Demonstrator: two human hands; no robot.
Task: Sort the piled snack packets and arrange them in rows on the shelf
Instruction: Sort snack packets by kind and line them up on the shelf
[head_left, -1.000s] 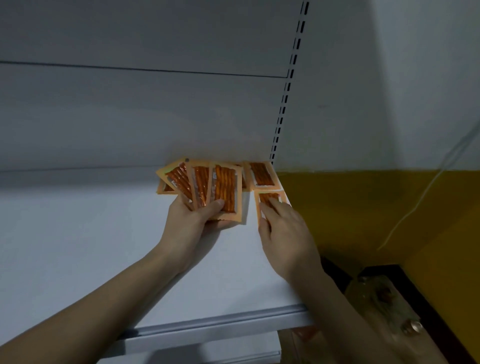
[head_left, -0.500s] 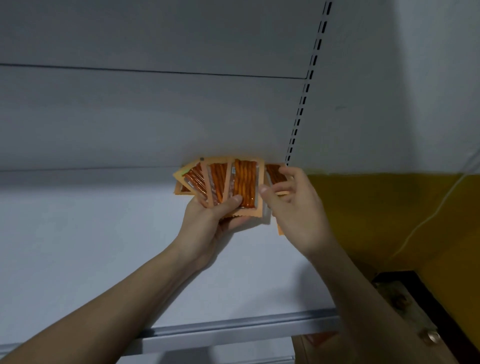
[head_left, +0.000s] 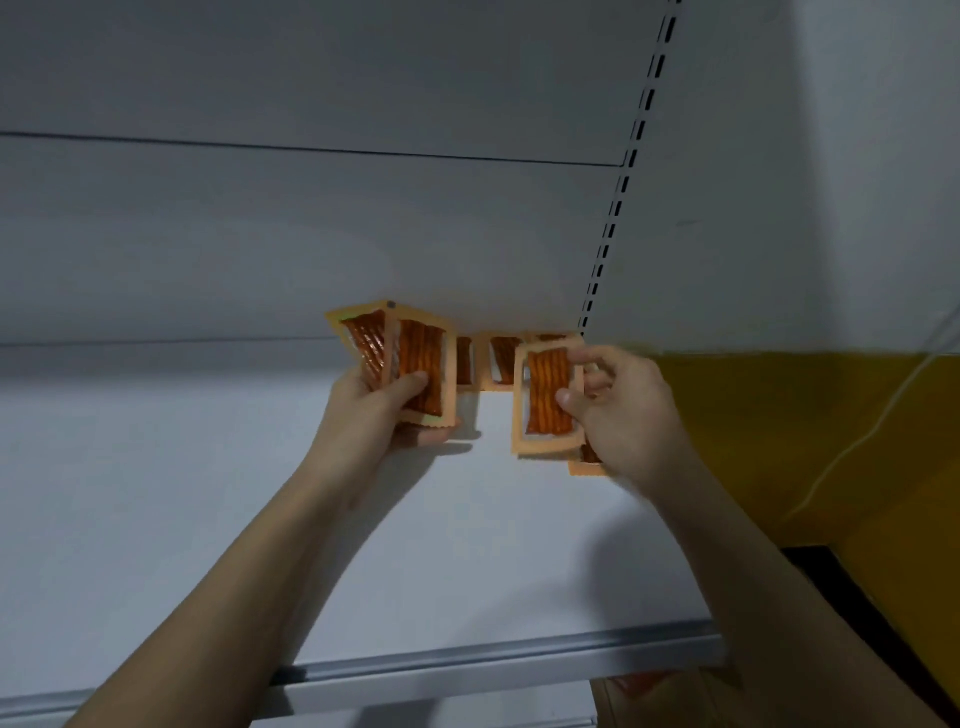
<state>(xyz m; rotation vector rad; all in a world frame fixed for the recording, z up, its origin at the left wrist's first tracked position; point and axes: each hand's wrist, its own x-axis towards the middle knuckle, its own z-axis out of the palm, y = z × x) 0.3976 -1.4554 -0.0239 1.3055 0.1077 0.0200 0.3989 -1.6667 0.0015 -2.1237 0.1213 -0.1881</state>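
A single orange packet (head_left: 546, 397) is pinched upright by the right hand (head_left: 626, 415), thumb on its front at the 3 o'clock edge and fingers curled behind, held just above the white shelf (head_left: 208, 493). At its 9 o'clock, apart from it, the left hand (head_left: 374, 415) grips a small fan of packets (head_left: 410, 364), thumb pressed across the front one and fingers curled underneath. Between and behind the two hands, at 12 o'clock from the gap, two more packets (head_left: 501, 358) lie flat on the shelf against the back panel (head_left: 311, 234), partly hidden by the fan and the held packet. Another packet (head_left: 587, 465) shows under the right hand, mostly covered by it. A slotted upright (head_left: 623, 182) rises at the shelf's right end, with a yellow wall (head_left: 779, 426) and a thin white cable (head_left: 872, 431) at 3 o'clock. A grey rail (head_left: 493, 660) edges the shelf front.
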